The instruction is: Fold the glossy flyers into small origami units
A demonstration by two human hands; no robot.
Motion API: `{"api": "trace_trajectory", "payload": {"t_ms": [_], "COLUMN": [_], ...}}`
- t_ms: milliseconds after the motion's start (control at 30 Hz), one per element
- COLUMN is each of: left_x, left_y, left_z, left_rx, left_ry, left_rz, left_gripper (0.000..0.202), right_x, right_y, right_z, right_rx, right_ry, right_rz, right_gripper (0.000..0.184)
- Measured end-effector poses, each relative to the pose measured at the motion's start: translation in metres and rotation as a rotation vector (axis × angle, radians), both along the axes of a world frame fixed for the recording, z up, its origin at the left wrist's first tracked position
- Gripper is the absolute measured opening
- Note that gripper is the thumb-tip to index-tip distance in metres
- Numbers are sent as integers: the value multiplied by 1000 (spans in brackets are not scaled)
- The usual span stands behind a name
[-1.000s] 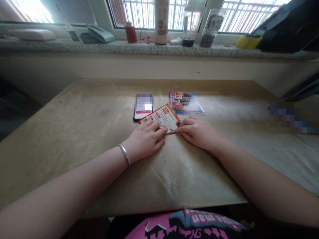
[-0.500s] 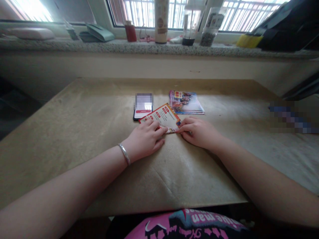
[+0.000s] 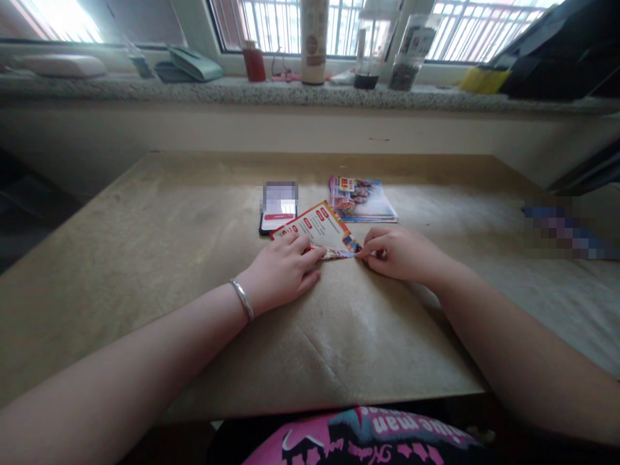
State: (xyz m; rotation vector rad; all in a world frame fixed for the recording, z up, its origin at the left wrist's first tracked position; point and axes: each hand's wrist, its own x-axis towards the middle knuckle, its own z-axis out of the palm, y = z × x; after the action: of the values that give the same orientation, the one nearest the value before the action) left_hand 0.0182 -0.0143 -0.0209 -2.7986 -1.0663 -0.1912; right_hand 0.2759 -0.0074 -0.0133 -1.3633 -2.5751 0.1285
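A printed paper leaflet (image 3: 322, 226) lies slanted on the table, white with red labels and an orange border. Its near edge is folded over in a narrow strip. My left hand (image 3: 283, 266), a silver bangle at its wrist, lies with fingers stretched out over the leaflet's near left part, pressing it down and hiding that corner. At the fold's right end, my right hand (image 3: 400, 253) is closed, thumb and index finger together on the leaflet's corner. Behind the leaflet sits a stack of colourful leaflets (image 3: 365, 200). A phone (image 3: 278, 219) with a lit screen touches or nearly touches the leaflet's far left side.
The table (image 3: 194, 271) has a tan cover and ends at a wall. Above it, a granite windowsill (image 3: 208, 92) carries a red bottle (image 3: 254, 62), a tall cream bottle (image 3: 314, 48), clear containers (image 3: 405, 64) and a green case (image 3: 194, 63). A blurred-out item (image 3: 566, 229) lies at right.
My right hand has slid a little to the right along the fold, out to the leaflet's corner, uncovering more of the folded strip. My left hand has stayed in place.
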Motion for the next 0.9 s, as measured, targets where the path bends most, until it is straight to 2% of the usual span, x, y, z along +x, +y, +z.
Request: {"api": "trace_trajectory", "payload": {"t_ms": [333, 767, 900], "left_x": [-1, -2, -3], "left_y": [1, 2, 2], "left_z": [1, -1, -2], "left_rx": [-13, -12, -9], "left_ry": [10, -3, 2], "left_rz": [0, -13, -15], "left_gripper": [42, 42, 42], "right_x": [6, 17, 19], "right_y": [0, 2, 6], "right_z": [11, 11, 7], "right_rx": [-95, -93, -35], "right_ry": [-56, -91, 8], "right_rz": [-53, -10, 8], "right_gripper": [22, 23, 23]}}
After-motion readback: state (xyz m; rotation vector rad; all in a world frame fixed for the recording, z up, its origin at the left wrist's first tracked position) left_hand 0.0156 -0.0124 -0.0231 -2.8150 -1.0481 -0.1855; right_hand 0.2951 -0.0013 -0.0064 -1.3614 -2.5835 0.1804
